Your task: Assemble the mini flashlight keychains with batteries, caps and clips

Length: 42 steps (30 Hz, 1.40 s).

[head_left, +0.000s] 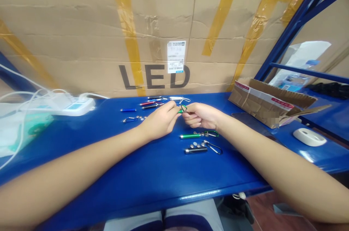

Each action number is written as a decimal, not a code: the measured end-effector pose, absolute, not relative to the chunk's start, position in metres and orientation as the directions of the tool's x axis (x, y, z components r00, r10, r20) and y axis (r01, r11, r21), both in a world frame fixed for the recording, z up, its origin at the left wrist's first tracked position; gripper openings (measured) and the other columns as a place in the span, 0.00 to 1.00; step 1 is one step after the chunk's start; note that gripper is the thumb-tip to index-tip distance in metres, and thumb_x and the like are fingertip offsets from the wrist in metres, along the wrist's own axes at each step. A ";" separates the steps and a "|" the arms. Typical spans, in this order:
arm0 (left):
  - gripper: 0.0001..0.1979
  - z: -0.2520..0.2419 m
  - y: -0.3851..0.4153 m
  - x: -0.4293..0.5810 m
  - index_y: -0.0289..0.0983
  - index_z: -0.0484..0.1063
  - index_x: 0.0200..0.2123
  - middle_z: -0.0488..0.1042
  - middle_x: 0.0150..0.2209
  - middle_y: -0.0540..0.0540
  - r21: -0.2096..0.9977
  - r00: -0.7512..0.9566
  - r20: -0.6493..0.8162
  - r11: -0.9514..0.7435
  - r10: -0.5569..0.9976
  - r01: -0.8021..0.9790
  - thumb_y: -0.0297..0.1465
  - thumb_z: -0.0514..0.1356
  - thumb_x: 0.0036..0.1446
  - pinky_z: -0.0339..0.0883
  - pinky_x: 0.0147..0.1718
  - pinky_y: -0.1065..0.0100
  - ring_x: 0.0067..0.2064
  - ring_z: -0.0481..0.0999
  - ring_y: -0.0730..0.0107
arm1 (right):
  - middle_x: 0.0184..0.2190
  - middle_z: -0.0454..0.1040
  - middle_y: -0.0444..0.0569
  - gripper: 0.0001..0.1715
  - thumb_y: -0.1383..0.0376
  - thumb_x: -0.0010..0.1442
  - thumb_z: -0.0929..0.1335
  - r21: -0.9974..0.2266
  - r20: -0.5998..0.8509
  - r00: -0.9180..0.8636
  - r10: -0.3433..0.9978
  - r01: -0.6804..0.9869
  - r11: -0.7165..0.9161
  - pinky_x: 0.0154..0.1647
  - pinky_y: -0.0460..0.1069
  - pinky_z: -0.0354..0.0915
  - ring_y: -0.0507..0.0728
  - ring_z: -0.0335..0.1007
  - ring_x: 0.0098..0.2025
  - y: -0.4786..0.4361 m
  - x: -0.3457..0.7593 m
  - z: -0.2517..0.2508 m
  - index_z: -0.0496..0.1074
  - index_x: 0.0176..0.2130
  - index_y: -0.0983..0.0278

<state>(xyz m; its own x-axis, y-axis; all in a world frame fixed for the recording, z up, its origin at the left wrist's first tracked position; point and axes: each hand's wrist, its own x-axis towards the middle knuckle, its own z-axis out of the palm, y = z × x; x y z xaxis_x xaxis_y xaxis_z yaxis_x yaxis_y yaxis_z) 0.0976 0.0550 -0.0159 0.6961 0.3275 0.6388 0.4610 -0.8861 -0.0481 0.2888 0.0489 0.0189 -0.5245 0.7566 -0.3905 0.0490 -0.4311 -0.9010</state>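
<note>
Over the middle of the blue table, my left hand (160,121) pinches a small green keychain flashlight, mostly covered by the fingers. Its carabiner clip (184,108) is at the fingertips of my right hand (201,115), which is closed on it. Just below my right hand lie a green flashlight tube (190,136), a green carabiner (212,134) and several button cells. Nearer to me are a black tube (195,150), a black carabiner (214,148) and more button cells. To the left lie a blue tube (128,110) and a blue carabiner (131,119).
Behind my hands lie several assembled flashlights, among them a red one (147,103) and a silver one (176,98). A white power strip (81,105) with cables stands left. At right are an open cardboard box (261,96), a dark flat object and a white mouse (309,137).
</note>
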 end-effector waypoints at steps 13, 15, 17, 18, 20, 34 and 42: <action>0.12 -0.015 0.056 0.099 0.32 0.70 0.48 0.77 0.44 0.39 0.294 0.613 0.608 -0.860 0.505 0.418 0.31 0.52 0.68 0.69 0.47 0.62 0.45 0.75 0.62 | 0.19 0.56 0.38 0.23 0.52 0.63 0.69 -0.993 -0.086 -0.536 0.840 0.119 -0.026 0.20 0.44 0.56 0.48 0.52 0.20 0.055 0.298 0.017 0.62 0.25 0.64; 0.12 -0.013 0.055 0.100 0.33 0.71 0.47 0.78 0.42 0.41 0.375 0.613 0.573 -0.839 0.545 0.395 0.32 0.52 0.68 0.69 0.44 0.64 0.42 0.77 0.64 | 0.20 0.59 0.39 0.24 0.50 0.61 0.70 -0.968 0.004 -0.528 0.849 0.213 0.136 0.23 0.45 0.60 0.48 0.56 0.21 0.056 0.301 0.018 0.64 0.25 0.64; 0.11 -0.012 0.054 0.101 0.34 0.71 0.46 0.79 0.41 0.43 0.453 0.595 0.558 -0.813 0.578 0.366 0.33 0.53 0.67 0.69 0.41 0.66 0.40 0.77 0.66 | 0.21 0.62 0.40 0.25 0.47 0.61 0.69 -0.916 0.086 -0.528 0.845 0.292 0.276 0.26 0.47 0.63 0.49 0.60 0.22 0.056 0.303 0.018 0.65 0.26 0.64; 0.11 -0.012 0.053 0.101 0.34 0.72 0.46 0.79 0.41 0.43 0.490 0.580 0.557 -0.799 0.594 0.348 0.33 0.53 0.67 0.69 0.41 0.66 0.40 0.77 0.66 | 0.21 0.63 0.40 0.25 0.47 0.62 0.68 -0.887 0.125 -0.532 0.838 0.318 0.334 0.27 0.47 0.63 0.49 0.62 0.22 0.056 0.303 0.019 0.66 0.27 0.64; 0.11 -0.011 0.054 0.101 0.34 0.73 0.44 0.79 0.41 0.43 0.560 0.550 0.552 -0.768 0.626 0.311 0.34 0.54 0.66 0.68 0.41 0.66 0.41 0.77 0.65 | 0.21 0.65 0.41 0.25 0.47 0.64 0.66 -0.830 0.192 -0.547 0.815 0.352 0.432 0.30 0.47 0.63 0.50 0.65 0.24 0.056 0.304 0.020 0.66 0.27 0.64; 0.08 0.011 0.062 0.095 0.30 0.71 0.32 0.59 0.22 0.54 0.943 0.791 -0.137 0.323 0.597 -0.080 0.31 0.63 0.58 0.37 0.15 0.80 0.18 0.43 0.87 | 0.26 0.71 0.46 0.22 0.52 0.67 0.64 -0.579 0.352 -0.687 0.635 0.373 0.725 0.32 0.46 0.59 0.52 0.64 0.29 0.044 0.312 0.035 0.70 0.30 0.65; 0.04 0.026 0.064 0.089 0.29 0.70 0.34 0.64 0.24 0.50 0.919 0.831 -0.186 0.393 0.524 -0.043 0.26 0.60 0.62 0.43 0.15 0.84 0.19 0.48 0.88 | 0.29 0.71 0.48 0.17 0.57 0.69 0.63 -0.345 0.474 -0.724 0.502 0.372 0.862 0.37 0.47 0.60 0.53 0.65 0.32 0.038 0.308 0.039 0.70 0.31 0.64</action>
